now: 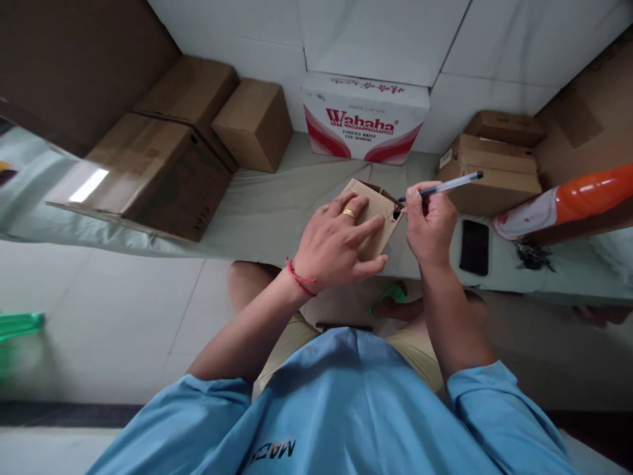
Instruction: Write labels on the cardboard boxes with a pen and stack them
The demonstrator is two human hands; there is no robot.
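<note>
A small brown cardboard box [378, 198] stands on the pale table edge [277, 218] in front of me. My left hand [336, 241], with a gold ring and a red wrist string, lies flat on the box's near side, fingers stretched out and pressing it. My right hand [429, 221] is closed on a blue pen [445, 186]. The pen's tip touches the box's right edge near a dark spot, and its cap end points right.
A white and red Wahaha carton [364, 119] stands at the back against the wall. Brown boxes [163, 158] sit at the left and stacked boxes [494, 165] at the right. A black phone [475, 246], keys [533, 254] and an orange and white object [568, 201] lie right of my hand.
</note>
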